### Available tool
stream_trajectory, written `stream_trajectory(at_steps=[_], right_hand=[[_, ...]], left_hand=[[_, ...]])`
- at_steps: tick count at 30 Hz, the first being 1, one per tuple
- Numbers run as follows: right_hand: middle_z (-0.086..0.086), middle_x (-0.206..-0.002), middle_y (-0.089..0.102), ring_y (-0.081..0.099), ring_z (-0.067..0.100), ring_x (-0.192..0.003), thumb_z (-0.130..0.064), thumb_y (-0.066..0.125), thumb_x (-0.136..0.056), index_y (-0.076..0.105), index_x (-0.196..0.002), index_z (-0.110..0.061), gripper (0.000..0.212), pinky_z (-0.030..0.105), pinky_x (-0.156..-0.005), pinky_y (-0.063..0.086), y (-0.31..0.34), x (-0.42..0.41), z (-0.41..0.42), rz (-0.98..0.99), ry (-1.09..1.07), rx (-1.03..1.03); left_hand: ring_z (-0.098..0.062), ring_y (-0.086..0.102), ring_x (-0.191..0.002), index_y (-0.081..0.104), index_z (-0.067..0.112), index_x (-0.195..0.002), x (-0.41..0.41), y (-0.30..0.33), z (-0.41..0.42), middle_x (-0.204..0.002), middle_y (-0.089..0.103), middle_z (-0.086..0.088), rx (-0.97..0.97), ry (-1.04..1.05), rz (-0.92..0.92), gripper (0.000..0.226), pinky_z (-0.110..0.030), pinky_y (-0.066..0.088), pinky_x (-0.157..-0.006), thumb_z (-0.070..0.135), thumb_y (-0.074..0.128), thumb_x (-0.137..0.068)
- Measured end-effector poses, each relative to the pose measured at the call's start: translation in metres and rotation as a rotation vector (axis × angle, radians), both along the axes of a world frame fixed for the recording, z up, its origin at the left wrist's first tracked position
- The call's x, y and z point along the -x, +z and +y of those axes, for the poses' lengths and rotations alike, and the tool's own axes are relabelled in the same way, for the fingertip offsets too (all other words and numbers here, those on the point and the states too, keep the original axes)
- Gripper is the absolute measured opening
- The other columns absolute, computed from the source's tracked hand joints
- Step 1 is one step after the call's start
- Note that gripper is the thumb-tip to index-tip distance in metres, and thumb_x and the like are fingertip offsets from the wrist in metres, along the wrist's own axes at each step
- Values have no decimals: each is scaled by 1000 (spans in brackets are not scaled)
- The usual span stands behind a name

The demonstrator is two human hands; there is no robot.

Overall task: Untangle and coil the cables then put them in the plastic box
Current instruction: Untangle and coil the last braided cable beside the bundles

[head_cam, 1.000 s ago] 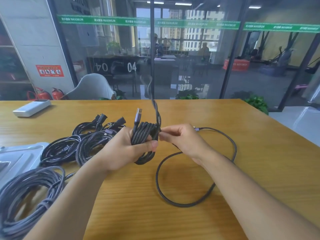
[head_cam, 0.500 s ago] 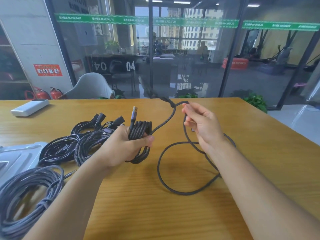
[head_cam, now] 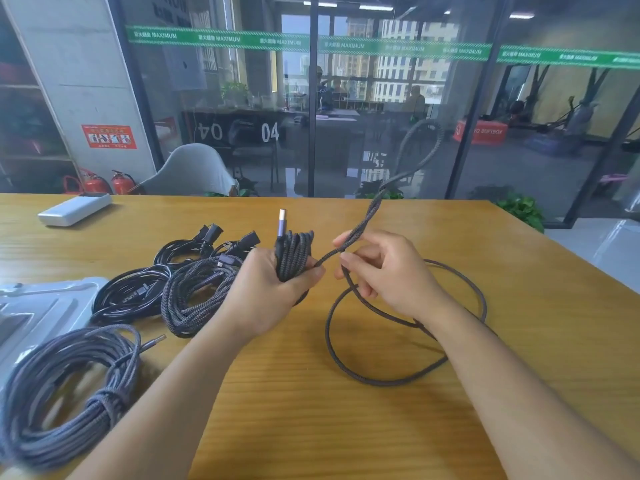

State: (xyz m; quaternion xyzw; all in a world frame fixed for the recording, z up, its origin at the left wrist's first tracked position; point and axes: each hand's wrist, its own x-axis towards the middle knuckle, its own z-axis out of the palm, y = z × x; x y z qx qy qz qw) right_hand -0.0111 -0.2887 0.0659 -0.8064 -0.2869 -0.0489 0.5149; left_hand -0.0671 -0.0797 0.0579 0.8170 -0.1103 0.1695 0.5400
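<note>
Glass partitions and an office floor stand behind the wooden worktop (head_cam: 346, 427), where the task looks part done. At the near left lies a large grey coil (head_cam: 65, 393), bound at one point, beside the plastic box (head_cam: 41, 299) at the left edge; nothing shows inside the box as far as the view reaches. Further back lie a braided bundle (head_cam: 194, 296) and black cables (head_cam: 138, 292), loosely gathered, probably awaiting tidying. The braided cable (head_cam: 398, 379) in hand is half coiled: its loose length loops on the worktop and rises in an arc toward the glass. The left hand (head_cam: 266, 296) grips the wound hank upright, USB plug (head_cam: 281, 223) pointing up and away. The right hand (head_cam: 384, 271) pinches the strand just beside it, fingers (head_cam: 346, 242) curled.
</note>
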Motion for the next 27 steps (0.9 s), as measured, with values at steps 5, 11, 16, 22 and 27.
stream_trajectory(at_steps=[5, 11, 16, 22, 27], right_hand=[[1, -97, 78, 65, 16, -77, 1, 56, -102, 70, -121, -11, 26, 31, -65, 48, 0, 3, 4, 230, 117, -184], [5, -115, 78, 75, 20, -99, -20, 55, -107, 72, -118, -14, 21, 33, -81, 61, 14, 5, -3, 388, 5, -296], [-8, -89, 78, 73, 9, -85, -30, 69, -101, 78, -94, -16, 18, 22, -77, 56, 18, 14, -7, -247, -146, -34], [-14, -136, 62, 48, 6, -136, -39, 56, -106, 62, -132, -26, 30, 24, -123, 21, -7, 1, 10, -563, 3, 477], [-16, -88, 65, 57, 5, -81, -37, 51, -109, 75, -101, -25, 28, 30, -84, 45, -14, -10, 3, -377, 93, 498]], left_hand=[[-19, 41, -52, 61, -10, -83, -4, -5, 2, -58, 48, -5, -58, -19, 42, 35, -28, 36, -51, 19, 74, -96], [-18, 50, -51, 70, 5, -79, -6, -4, 6, -60, 59, -15, -85, 83, 54, 23, -32, 45, -52, 21, 79, -92], [-16, 48, -51, 69, 10, -75, -7, -4, 9, -58, 55, -7, -128, 99, 49, 23, -29, 42, -51, 22, 80, -90], [-13, 46, -50, 71, 7, -80, -2, 3, 12, -57, 54, -2, -81, 51, 25, 18, -19, 39, -50, 17, 78, -92], [-17, 29, -49, 71, 8, -88, -1, 10, 20, -57, 35, -2, 326, 35, 68, 21, -28, 28, -46, 27, 73, -96]])
